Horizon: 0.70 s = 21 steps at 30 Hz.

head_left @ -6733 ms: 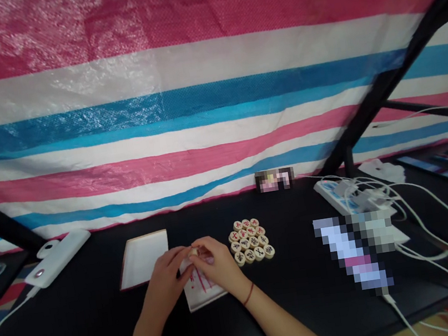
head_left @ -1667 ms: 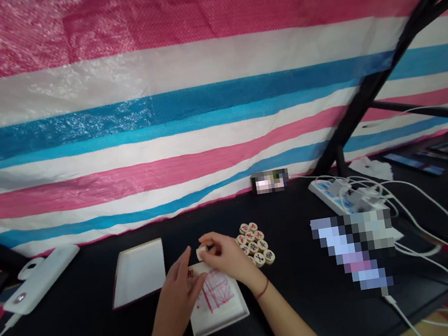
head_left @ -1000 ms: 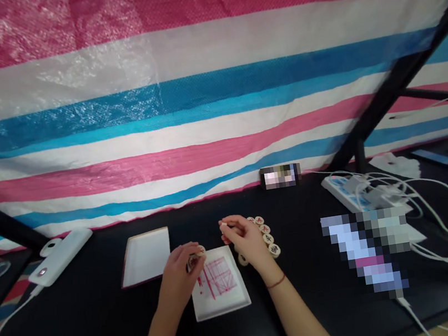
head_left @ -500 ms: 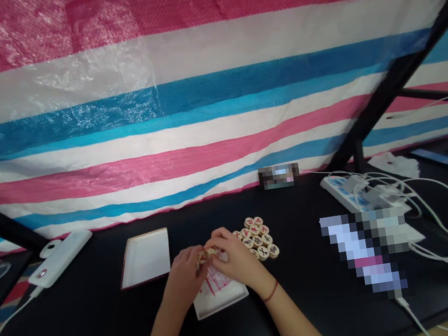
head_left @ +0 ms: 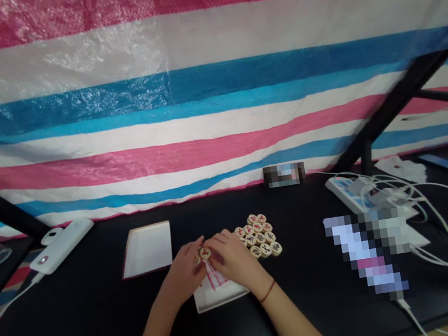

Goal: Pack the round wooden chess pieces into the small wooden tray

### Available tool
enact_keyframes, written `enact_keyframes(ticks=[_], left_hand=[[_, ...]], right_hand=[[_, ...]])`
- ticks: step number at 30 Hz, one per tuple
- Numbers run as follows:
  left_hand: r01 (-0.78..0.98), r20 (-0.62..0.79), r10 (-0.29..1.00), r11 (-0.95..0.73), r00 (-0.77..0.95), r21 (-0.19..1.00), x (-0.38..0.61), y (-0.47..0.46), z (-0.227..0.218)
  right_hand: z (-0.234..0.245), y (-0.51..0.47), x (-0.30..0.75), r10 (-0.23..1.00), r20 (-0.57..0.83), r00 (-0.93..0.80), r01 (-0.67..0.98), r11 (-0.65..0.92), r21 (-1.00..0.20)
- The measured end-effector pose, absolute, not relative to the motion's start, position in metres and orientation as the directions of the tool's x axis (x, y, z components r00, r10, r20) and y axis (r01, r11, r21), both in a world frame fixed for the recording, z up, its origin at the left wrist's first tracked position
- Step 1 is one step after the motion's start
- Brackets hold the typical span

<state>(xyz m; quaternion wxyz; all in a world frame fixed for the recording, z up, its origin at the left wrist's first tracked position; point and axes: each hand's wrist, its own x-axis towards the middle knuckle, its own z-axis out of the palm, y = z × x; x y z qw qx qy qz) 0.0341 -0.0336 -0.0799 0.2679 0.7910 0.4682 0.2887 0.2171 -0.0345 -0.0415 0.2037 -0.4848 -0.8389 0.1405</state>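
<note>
Over the near side of a white box tray [head_left: 222, 301], my two hands meet round a round Chinese chess piece [head_left: 205, 253] with a red character facing up. My left hand [head_left: 186, 266] is closed along its left side, and more pieces may be stacked beneath it, mostly hidden by the fingers. My right hand [head_left: 229, 257] has its curled fingertips against the right side. A sheet with red lines [head_left: 216, 276] lies in the tray below the hands. Just right of my right hand, several Chinese chess pieces [head_left: 260, 238] lie in close rows, with red characters behind and dark ones in front.
An open white box lid [head_left: 147, 251] lies left of my hands. Farther left is a white device [head_left: 65, 247] with a cable. On the right are a power strip [head_left: 343, 194], tangled white cables and a blurred phone [head_left: 366, 256]. A striped sheet [head_left: 205, 154] hangs behind the table.
The right fingers have moved in against the piece, and the pale pieces seen between the hands are now covered. The red character now faces up more plainly. The camera view has shifted slightly.
</note>
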Motion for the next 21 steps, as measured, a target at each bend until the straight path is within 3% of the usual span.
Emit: enact_keyframes(ticks=[5, 21], left_hand=[[0.593, 0.202, 0.901, -0.408, 0.384, 0.694, 0.0362, -0.0335, -0.0747], [0.629, 0.224, 0.912, -0.401, 0.344, 0.666, 0.0413, -0.0323, -0.0781]], right_hand=[[-0.0416, -0.0351, 0.2119, 0.874, 0.155, -0.461, 0.788, 0.484, -0.380], [-0.0414, -0.0351, 0.2133, 0.900, 0.141, -0.413, 0.770, 0.428, -0.474]])
